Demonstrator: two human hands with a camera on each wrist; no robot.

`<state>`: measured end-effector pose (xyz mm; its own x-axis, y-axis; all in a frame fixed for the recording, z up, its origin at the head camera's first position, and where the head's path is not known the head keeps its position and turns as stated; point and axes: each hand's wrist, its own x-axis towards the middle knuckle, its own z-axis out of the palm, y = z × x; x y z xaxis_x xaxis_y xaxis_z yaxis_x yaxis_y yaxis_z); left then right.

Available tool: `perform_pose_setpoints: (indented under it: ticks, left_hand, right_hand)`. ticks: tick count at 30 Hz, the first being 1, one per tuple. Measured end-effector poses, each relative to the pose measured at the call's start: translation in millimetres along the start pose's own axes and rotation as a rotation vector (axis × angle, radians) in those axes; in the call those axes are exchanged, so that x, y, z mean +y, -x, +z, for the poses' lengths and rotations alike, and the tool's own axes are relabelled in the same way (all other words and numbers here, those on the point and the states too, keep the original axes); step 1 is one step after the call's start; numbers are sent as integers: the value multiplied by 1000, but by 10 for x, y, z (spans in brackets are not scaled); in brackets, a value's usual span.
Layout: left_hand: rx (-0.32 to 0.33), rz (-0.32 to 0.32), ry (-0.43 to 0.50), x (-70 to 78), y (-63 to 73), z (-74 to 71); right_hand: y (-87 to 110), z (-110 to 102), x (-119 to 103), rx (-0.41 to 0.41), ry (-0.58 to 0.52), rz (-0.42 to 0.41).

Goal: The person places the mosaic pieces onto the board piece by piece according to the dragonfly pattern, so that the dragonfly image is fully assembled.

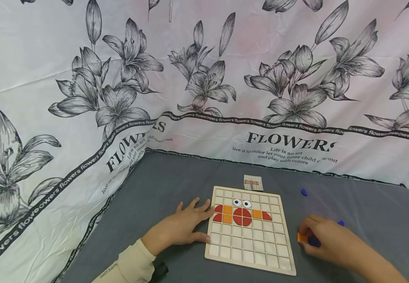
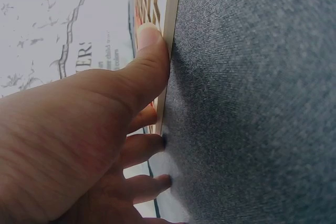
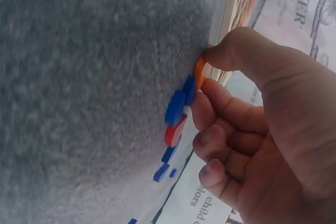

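Note:
A wooden grid board (image 1: 244,251) lies on the grey cloth. On it are two round eye pieces (image 1: 241,203), a red circle of quarter pieces (image 1: 242,217), orange squares (image 1: 227,214) and more red quarter pieces at both sides. My left hand (image 1: 181,224), fingers spread, touches the board's left edge; its thumb (image 2: 148,40) lies at the rim. To the right of the board, my right hand (image 1: 326,237) pinches an orange tile (image 3: 200,72) between thumb and index finger, close over the cloth. Blue pieces (image 3: 176,107) and a red piece (image 3: 175,131) lie by its fingers.
Behind the board lies a small picture card (image 1: 253,182) with a gridded design. A blue piece (image 1: 304,192) sits farther back on the right. A flower-printed curtain (image 1: 204,78) closes off the back and left of the table. Something black (image 1: 159,271) is at the left sleeve.

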<state>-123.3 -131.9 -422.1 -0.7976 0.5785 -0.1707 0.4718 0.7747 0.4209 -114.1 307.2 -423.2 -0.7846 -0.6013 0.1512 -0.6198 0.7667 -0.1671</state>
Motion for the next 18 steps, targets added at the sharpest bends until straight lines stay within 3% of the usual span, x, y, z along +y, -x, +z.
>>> perform_pose_setpoints:
  ticks: [4, 11, 18]
  left_hand:
    - [4, 3, -6, -9, -4, 6]
    - [3, -1, -4, -6, -20, 11]
    - [-1, 1, -1, -10, -12, 13]
  right_hand:
    - [-7, 4, -67, -47, -16, 0]
    - [14, 4, -139, -17, 72, -7]
    - [-95, -80, -236, 1, 44, -37]
